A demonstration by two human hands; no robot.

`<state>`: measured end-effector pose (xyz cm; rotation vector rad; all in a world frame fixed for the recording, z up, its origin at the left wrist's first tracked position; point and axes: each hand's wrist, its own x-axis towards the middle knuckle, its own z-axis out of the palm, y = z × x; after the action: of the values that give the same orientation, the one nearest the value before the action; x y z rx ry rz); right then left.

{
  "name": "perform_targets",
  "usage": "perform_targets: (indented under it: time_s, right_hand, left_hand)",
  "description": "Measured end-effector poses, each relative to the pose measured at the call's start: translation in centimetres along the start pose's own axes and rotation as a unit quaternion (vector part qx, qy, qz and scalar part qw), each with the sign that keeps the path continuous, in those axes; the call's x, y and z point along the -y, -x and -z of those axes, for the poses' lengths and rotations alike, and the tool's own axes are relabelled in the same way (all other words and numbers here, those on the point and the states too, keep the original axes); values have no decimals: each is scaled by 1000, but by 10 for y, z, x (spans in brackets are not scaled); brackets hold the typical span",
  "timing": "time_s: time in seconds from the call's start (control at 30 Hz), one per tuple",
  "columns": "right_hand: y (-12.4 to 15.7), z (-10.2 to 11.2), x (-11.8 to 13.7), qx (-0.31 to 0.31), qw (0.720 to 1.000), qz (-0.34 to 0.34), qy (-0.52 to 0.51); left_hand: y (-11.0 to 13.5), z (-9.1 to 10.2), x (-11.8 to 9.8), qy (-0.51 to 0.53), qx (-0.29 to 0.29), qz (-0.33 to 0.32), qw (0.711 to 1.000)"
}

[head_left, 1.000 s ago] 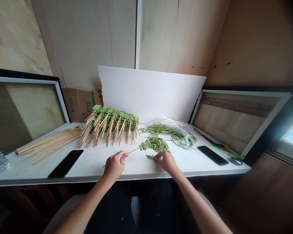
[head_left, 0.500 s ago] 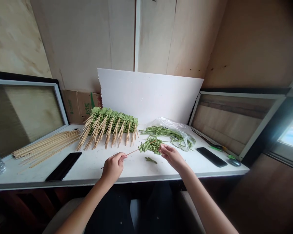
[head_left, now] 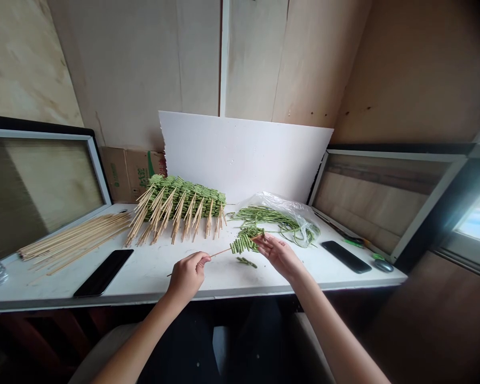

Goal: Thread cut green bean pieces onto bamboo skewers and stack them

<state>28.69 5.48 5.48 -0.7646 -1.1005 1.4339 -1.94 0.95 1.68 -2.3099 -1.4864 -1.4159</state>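
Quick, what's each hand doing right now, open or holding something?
Left hand: closed on the skewer.
Right hand: fingers at the threaded bean pieces; grip cannot be told.

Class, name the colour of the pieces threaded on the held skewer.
The pieces on the skewer are green; head view.

Plywood walls (head_left: 288,58) enclose a white table (head_left: 152,274) — a white board (head_left: 244,154) leans behind it, daylight entering a window (head_left: 478,221) at right.
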Motion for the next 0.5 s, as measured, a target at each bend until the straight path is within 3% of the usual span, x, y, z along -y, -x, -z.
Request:
perform_targets:
  time_s: [0.5]
  right_hand:
    - [1, -3, -1, -32, 999, 14, 4]
  left_hand:
    - [0, 0, -1, 2, -3, -2, 1000]
